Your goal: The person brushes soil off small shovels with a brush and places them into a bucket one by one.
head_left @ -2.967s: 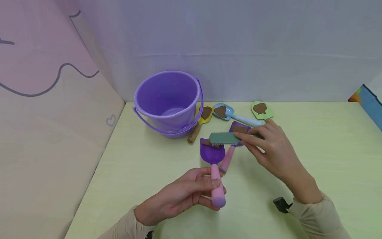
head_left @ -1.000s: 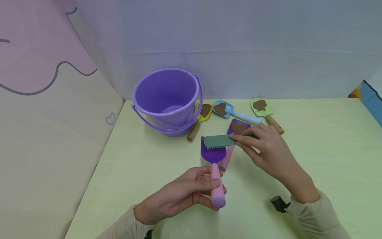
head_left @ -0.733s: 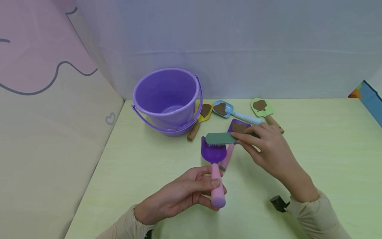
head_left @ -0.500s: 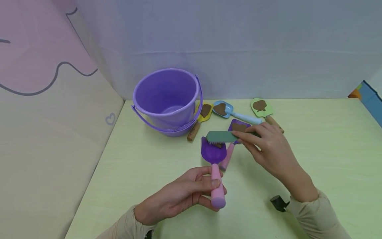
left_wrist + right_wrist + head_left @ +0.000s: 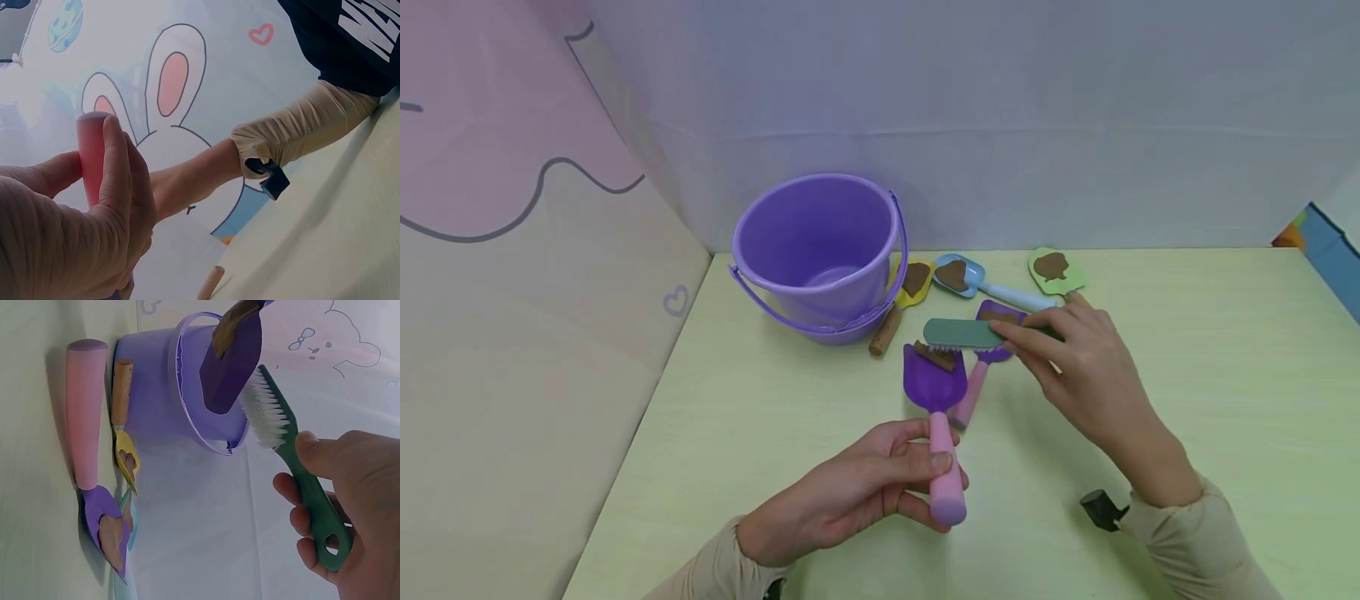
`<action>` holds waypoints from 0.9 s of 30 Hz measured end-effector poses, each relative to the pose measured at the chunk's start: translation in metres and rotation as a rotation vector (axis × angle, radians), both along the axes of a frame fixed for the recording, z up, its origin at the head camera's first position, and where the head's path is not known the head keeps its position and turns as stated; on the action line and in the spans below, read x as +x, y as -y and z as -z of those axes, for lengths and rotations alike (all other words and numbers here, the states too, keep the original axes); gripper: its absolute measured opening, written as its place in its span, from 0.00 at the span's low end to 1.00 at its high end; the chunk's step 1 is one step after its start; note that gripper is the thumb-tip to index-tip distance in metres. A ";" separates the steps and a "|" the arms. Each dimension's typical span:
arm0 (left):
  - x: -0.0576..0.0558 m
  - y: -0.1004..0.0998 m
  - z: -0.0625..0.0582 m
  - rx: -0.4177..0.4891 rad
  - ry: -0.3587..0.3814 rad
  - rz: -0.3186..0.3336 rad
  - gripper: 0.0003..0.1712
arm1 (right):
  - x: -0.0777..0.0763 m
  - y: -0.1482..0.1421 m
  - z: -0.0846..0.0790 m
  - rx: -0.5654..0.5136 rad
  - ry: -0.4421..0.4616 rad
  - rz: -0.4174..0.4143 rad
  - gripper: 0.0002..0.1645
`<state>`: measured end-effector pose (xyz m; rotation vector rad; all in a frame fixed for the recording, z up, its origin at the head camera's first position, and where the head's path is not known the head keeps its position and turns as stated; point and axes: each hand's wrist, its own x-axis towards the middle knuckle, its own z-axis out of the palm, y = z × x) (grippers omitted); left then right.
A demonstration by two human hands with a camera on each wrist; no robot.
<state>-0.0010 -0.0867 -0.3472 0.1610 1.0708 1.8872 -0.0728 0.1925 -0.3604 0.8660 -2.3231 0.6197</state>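
Note:
My left hand (image 5: 857,483) grips the pink handle of a toy shovel (image 5: 934,392), its purple blade raised and pointing away from me. A brown patch (image 5: 938,358) shows near the blade's far edge. My right hand (image 5: 1093,375) holds a green brush (image 5: 958,333) by its handle, bristles down at that far edge. In the right wrist view the brush's white bristles (image 5: 265,412) stand right beside the shovel blade (image 5: 234,369), and the fingers wrap the green handle. The left wrist view shows the fingers around the pink handle (image 5: 92,156), with the blade mostly hidden.
A purple bucket (image 5: 820,242) stands at the back left. Beside it lie a yellow shovel (image 5: 887,329), a blue shovel (image 5: 1015,296) and a green shovel (image 5: 1071,283), all with brown patches. Another purple shovel (image 5: 973,387) lies behind the held one.
The brush has swept toward me over the blade, then back to its far edge, uncovering the brown patch. My left hand and the shovel have stayed nearly still.

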 end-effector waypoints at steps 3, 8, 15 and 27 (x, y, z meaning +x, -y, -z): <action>0.000 0.000 0.000 -0.007 0.009 -0.004 0.18 | 0.000 0.001 -0.001 -0.018 0.013 -0.041 0.29; -0.001 0.000 0.001 -0.022 0.028 -0.011 0.21 | 0.001 0.002 0.000 -0.006 0.023 -0.121 0.14; 0.000 0.000 0.001 -0.018 0.008 -0.016 0.20 | 0.001 0.002 0.000 0.014 0.015 -0.109 0.23; 0.000 -0.001 0.001 -0.024 -0.015 -0.016 0.16 | 0.000 0.001 -0.001 0.037 0.009 -0.033 0.30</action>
